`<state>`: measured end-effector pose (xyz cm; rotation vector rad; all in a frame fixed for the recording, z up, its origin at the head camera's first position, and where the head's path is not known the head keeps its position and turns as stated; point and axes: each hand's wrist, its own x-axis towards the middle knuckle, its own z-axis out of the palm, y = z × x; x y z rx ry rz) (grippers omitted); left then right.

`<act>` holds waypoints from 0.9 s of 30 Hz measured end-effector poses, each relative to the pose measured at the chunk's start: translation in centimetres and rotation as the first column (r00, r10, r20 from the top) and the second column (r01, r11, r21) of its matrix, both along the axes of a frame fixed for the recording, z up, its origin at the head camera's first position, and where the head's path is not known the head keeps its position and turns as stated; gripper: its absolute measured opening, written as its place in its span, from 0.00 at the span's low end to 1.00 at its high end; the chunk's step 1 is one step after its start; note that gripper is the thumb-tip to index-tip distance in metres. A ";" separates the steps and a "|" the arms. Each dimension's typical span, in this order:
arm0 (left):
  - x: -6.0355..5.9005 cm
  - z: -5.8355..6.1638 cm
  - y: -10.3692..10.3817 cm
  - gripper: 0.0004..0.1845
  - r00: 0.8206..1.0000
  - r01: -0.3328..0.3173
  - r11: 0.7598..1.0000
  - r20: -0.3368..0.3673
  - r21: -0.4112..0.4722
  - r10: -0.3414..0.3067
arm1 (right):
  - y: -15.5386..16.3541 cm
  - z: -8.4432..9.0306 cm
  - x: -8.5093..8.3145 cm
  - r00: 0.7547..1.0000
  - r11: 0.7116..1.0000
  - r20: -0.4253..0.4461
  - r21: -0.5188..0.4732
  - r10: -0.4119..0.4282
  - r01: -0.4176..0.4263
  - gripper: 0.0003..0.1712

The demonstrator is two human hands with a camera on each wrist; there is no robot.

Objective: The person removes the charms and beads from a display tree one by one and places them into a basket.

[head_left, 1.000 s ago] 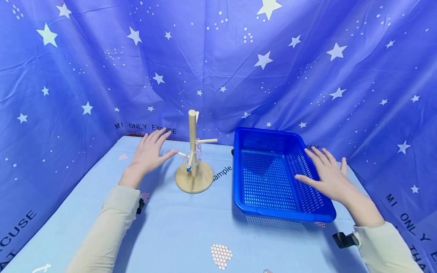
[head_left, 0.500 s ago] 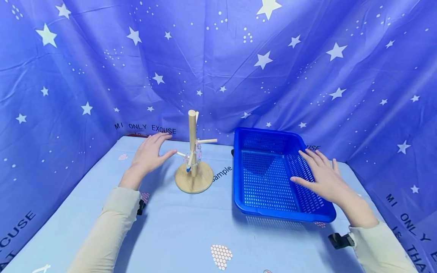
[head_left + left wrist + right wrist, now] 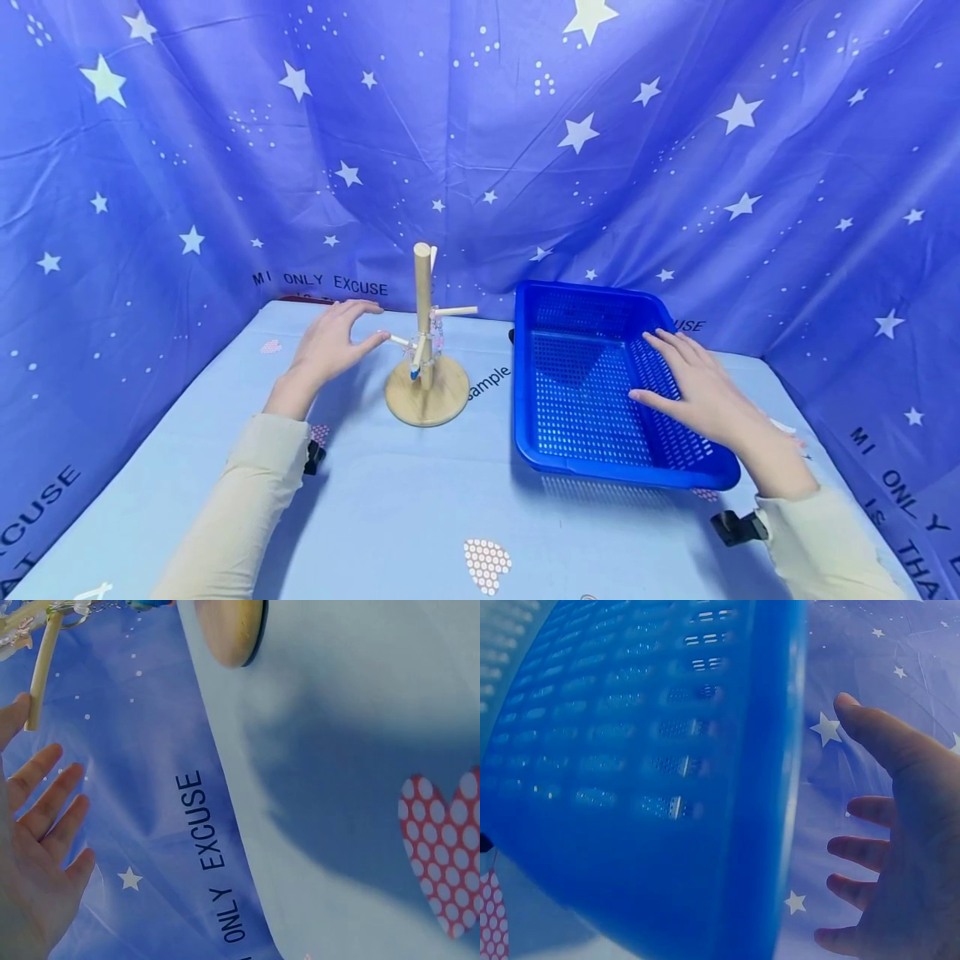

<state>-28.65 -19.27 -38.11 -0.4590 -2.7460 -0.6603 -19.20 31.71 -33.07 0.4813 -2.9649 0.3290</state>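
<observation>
A wooden stand (image 3: 423, 283) with a round base and several side pegs stands left of the table's middle. Clear and pinkish beaded bracelets (image 3: 438, 332) hang on its lower pegs, and a blue bead (image 3: 414, 374) shows at the front. My left hand (image 3: 327, 342) hovers left of the stand, fingers spread and slightly bent. Its thumb (image 3: 13, 716) lies by the tip of a peg (image 3: 43, 671); whether they touch I cannot tell. Above the right rim of a blue perforated basket (image 3: 600, 472) is my right hand (image 3: 708, 393), fingers loosely extended, holding nothing.
A light blue cloth (image 3: 375, 517) with printed hearts covers the table. Behind and at the sides hangs a blue curtain (image 3: 480, 125) with white stars. Some small dark thing (image 3: 512, 336) shows by the basket's left rim. Each wrist carries a black camera mount (image 3: 738, 527).
My right hand has shifted left over the basket's right rim. The left hand's fingers have dipped slightly, while its thumb stays by the peg. Stand and basket have not moved.
</observation>
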 end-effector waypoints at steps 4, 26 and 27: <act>0.0 0.0 0.1 0.27 0.999 -0.010 0.997 0.045 0.074 0.007 | -0.4 0.0 -0.1 1.000 1.000 -0.013 -0.001 0.009 -0.009 0.52; 0.4 -0.5 1.0 0.09 0.994 0.024 0.925 0.090 0.380 -0.063 | -3.2 0.5 -0.8 0.995 0.995 -0.068 -0.068 0.069 -0.073 0.41; 0.4 -0.5 1.0 0.09 0.994 0.025 0.922 0.089 0.386 -0.064 | -3.4 0.6 -0.8 0.995 0.994 -0.069 -0.073 0.072 -0.077 0.40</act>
